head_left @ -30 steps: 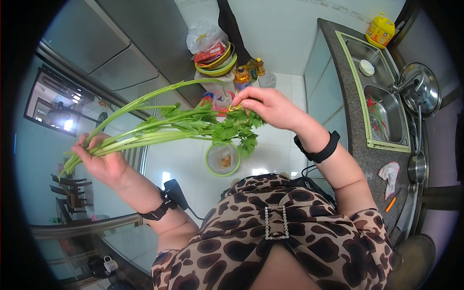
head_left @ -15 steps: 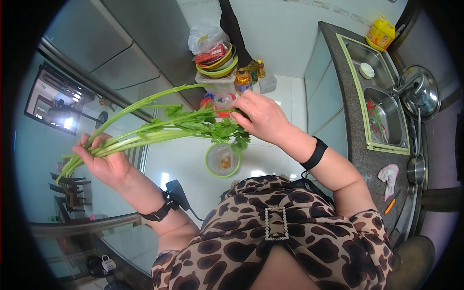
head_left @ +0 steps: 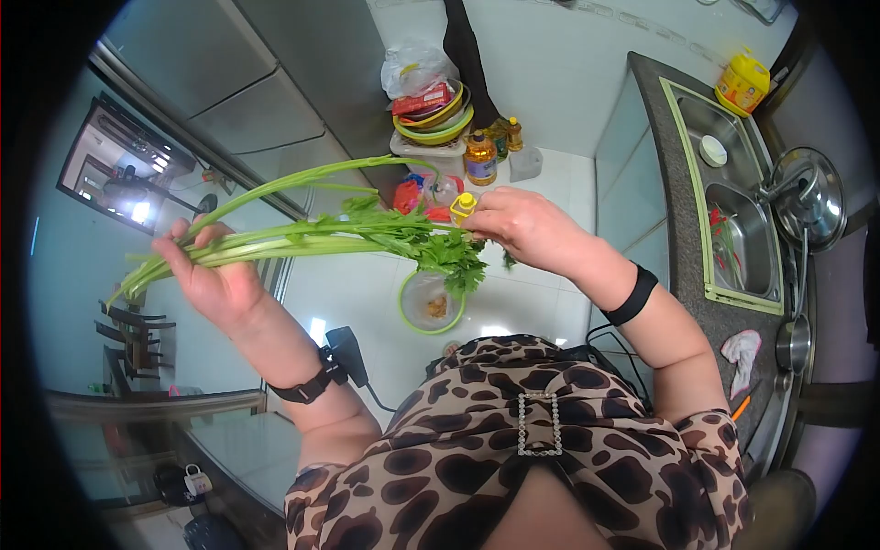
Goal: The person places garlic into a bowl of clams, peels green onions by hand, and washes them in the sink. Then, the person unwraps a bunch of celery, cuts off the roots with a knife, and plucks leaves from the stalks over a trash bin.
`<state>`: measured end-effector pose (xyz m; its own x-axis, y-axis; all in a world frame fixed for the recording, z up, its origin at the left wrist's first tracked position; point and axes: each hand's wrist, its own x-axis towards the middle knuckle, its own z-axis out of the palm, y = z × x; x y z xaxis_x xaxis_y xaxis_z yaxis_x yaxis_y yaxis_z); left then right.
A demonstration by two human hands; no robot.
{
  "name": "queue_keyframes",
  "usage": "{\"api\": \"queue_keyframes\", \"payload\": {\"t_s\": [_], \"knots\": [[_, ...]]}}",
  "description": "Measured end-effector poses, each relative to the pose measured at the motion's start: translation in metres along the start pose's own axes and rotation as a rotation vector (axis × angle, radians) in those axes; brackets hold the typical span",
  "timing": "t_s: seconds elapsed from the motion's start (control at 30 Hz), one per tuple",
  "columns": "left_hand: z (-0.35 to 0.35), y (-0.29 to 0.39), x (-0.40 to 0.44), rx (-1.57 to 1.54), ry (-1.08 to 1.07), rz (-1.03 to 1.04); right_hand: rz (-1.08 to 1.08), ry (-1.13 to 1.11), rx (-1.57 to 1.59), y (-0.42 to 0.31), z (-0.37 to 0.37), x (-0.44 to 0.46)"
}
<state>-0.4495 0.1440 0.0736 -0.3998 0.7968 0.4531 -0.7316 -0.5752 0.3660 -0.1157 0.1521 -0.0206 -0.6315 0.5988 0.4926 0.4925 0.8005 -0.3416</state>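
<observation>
My left hand (head_left: 220, 280) is closed around the lower stalks of a bunch of celery (head_left: 316, 245), held out across the view with its leafy end to the right. One long stalk arches above the others. My right hand (head_left: 527, 229) is pinched just beyond the leaf tips. A small bit of green leaf (head_left: 509, 260) hangs below its fingers, which hide most of what they hold. Under the leaves, on the floor, stands a lined bin (head_left: 403, 302) with a green rim and brownish scraps inside.
A double sink (head_left: 741, 240) with red and green bits in one basin is set in the counter at right. A white cloth (head_left: 741, 356), an orange-handled tool (head_left: 741, 407) and a lidded pan lie there. Stacked basins (head_left: 431, 137) and oil bottles (head_left: 480, 160) stand by the wall.
My right hand has moved right, away from the leaves, with a bit of green under it. A yellow bottle cap beside it has come into view. The left hand keeps its hold.
</observation>
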Motion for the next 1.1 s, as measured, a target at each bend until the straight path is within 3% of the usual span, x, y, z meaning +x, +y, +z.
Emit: {"api": "queue_keyframes", "payload": {"t_s": [0.13, 0.33, 0.63, 0.7, 0.8, 0.9, 1.03, 1.1], "knots": [[0.001, -0.002, -0.001, 0.014, -0.009, -0.002, -0.062, 0.035, -0.045, -0.001, -0.005, 0.000], [-0.005, 0.002, 0.003, -0.008, -0.035, -0.026, 0.076, -0.010, -0.063, -0.007, -0.004, 0.002], [-0.005, 0.000, 0.001, -0.062, -0.076, -0.089, 0.248, 0.052, 0.293, 0.005, 0.009, -0.002], [-0.009, 0.002, 0.005, -0.051, -0.055, -0.061, 0.377, -0.022, 0.774, 0.004, 0.013, -0.003], [-0.015, 0.007, 0.012, -0.036, -0.006, -0.021, 0.327, -0.155, 0.946, 0.007, 0.004, -0.005], [-0.025, 0.013, 0.018, -0.046, -0.003, -0.012, 0.488, -0.355, 1.045, 0.016, -0.012, -0.010], [-0.027, 0.011, 0.018, -0.048, 0.010, 0.008, 0.432, -0.217, 1.238, 0.010, -0.019, -0.008], [-0.027, 0.011, 0.018, -0.050, 0.015, -0.002, 0.435, -0.252, 1.192, 0.015, -0.013, -0.010]]}}
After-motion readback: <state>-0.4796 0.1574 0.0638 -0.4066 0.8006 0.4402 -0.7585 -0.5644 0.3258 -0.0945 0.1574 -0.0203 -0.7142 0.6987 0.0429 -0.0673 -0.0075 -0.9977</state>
